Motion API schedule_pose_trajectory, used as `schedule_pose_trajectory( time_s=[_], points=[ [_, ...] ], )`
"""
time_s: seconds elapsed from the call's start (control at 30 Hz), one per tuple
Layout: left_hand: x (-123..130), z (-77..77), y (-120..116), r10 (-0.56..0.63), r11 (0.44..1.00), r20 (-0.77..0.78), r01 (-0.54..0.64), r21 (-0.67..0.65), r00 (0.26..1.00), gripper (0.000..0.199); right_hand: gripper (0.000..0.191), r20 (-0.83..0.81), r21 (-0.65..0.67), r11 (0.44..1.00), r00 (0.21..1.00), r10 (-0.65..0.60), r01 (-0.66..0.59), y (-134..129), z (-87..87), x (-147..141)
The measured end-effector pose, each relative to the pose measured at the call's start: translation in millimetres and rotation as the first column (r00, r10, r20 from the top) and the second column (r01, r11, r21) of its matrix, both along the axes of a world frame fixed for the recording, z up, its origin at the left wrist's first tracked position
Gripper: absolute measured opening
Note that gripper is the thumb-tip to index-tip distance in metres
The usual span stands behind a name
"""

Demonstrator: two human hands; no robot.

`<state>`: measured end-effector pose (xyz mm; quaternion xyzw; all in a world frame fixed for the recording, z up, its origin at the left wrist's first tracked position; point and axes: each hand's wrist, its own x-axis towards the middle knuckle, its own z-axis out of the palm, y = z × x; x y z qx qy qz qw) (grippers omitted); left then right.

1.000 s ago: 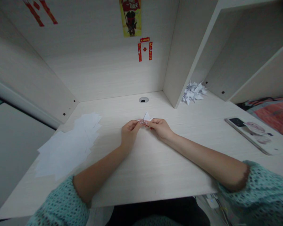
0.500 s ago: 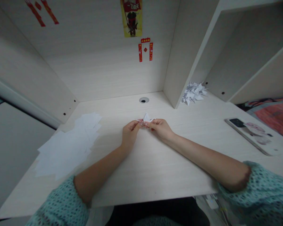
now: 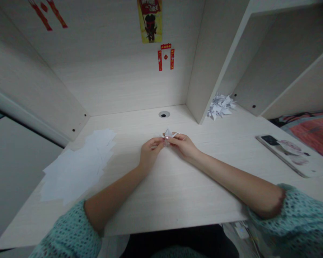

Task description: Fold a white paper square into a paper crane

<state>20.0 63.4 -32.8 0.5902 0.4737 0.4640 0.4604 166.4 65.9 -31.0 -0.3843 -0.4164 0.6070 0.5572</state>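
A small white origami crane (image 3: pixel 168 132) is held upright over the desk, its pointed top and thin side points showing above my fingertips. My left hand (image 3: pixel 149 152) pinches its lower left part between thumb and fingers. From the other side, my right hand (image 3: pixel 185 146) grips it, thumb in front and fingers behind. The fingertips of both hands meet at the crane and hide its lower part. To the left lies a spread stack of white paper sheets (image 3: pixel 76 166).
Folded white paper pieces (image 3: pixel 221 106) are heaped behind the upright divider (image 3: pixel 214 68). A phone (image 3: pixel 285 154) lies on the right of the desk (image 3: pixel 161 204), near a reddish cloth (image 3: pixel 312 134). A round cable hole (image 3: pixel 164 114) sits near the back panel.
The crane has shifted slightly right. My left fingers have moved in closer, and my right fingers now reach behind the crane. Everything else stays where it was.
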Motion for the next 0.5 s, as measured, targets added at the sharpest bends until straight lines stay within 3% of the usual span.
schedule_pose_trajectory(
  time_s=[0.5],
  points=[
    [-0.2,1.7,-3.2,0.015,0.994,0.002,-0.015,0.105,1.0,0.016,0.022,-0.234,-0.173,0.955,0.952,0.198,-0.241,-8.5,7.8,-3.8]
  ],
)
